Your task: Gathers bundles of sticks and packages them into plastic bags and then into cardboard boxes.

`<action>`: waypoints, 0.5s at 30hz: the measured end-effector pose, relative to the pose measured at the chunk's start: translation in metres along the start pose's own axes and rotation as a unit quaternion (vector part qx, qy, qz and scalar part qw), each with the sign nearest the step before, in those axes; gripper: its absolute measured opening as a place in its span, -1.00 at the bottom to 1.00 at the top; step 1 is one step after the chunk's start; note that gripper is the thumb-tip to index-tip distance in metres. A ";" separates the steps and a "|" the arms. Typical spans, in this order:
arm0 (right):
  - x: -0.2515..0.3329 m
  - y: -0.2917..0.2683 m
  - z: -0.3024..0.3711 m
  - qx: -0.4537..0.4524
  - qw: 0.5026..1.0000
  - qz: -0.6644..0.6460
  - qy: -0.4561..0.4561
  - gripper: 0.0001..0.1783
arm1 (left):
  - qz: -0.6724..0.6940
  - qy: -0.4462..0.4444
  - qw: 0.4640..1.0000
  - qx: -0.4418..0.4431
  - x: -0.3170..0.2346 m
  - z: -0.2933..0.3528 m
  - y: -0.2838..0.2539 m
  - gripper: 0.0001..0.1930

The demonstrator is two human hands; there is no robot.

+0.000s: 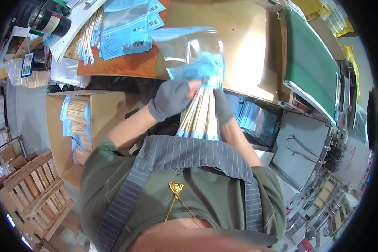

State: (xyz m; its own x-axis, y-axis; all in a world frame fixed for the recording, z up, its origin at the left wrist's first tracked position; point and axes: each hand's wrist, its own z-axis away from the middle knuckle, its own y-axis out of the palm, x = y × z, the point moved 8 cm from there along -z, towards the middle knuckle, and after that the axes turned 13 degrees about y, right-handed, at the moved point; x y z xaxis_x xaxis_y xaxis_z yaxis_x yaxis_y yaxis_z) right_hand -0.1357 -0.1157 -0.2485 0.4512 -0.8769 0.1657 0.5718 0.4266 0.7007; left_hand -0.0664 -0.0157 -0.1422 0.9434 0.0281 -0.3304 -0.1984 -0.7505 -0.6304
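Clasping a bundle of slim wooden sticks point(198, 111) at its far end, a person in a striped apron point(185, 153) works with both hands before a wooden bench point(122, 68). The left hand point(171, 100), in a gray glove (a bare fingertip seems to show), has its grip curled closed where the bundle meets a clear-and-blue plastic bag point(197, 63). The right hand point(224, 108) flanks the other side, half hidden by the sticks; how tight its grip is cannot be told. Pressing from opposite sides probably stops loose sticks from slipping, and the pinch at one end would explain why they fan out toward the apron. Flat blue packets point(126, 42) lie on the bench beside more sticks point(89, 35), probably placed there for easy reach. At left, a cardboard box point(107, 113) holds stacked packs of sticks point(77, 119), its walls likely helping to hold the piles in order.
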 end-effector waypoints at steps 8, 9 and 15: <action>0.042 -0.002 0.111 -0.342 0.622 0.597 -0.374 -0.68 | 0.190 -0.120 0.974 0.029 -0.032 0.007 -0.012 -0.82; 0.064 0.030 0.122 -0.376 0.462 0.642 -0.483 -0.68 | 0.197 -0.110 0.974 0.002 -0.025 -0.020 -0.017 -0.84; 0.132 0.153 0.170 -0.207 0.490 0.581 -0.616 -0.92 | 0.221 -0.157 0.960 0.076 0.025 -0.152 -0.078 -0.85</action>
State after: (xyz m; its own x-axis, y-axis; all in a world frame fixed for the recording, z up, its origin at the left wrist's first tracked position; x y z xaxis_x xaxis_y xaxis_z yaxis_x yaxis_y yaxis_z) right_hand -0.1049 -0.2036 -0.0017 0.0265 0.6528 0.7570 0.6244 0.5806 -0.5225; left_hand 0.0126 -0.0569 0.0050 0.6363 -0.0557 -0.7694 -0.6196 -0.6310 -0.4668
